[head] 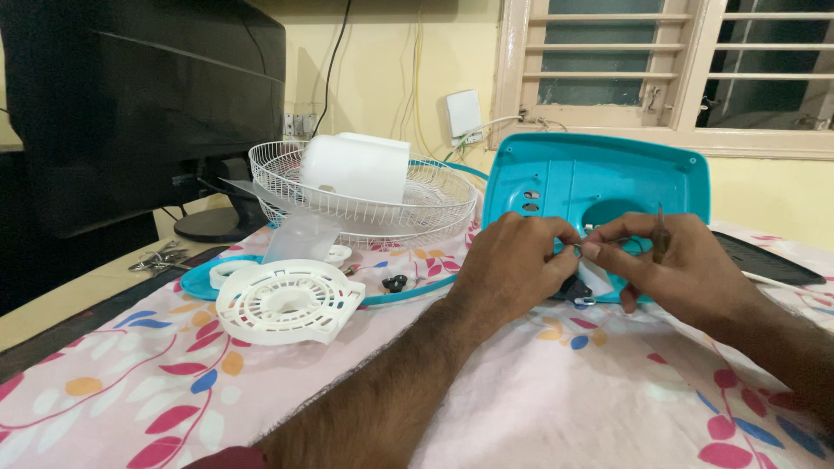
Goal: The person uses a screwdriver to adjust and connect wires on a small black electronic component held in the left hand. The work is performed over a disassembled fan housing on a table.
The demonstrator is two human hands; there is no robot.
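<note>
Centre of counter (556, 408): fan in pieces. Left hand (512, 265), right hand (673, 265) each with grip pinched on small wire (580, 250) before teal base panel (599, 178). White grille (287, 300), wire guard (434, 204) loose at left; reassembly seems far off.

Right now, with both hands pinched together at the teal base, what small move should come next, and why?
Probably keep the left hand steady while the right hand works the thin wire between their fingertips. Both hands meet right at the teal fan base, and the wire end looks tiny and partly hidden.
</note>
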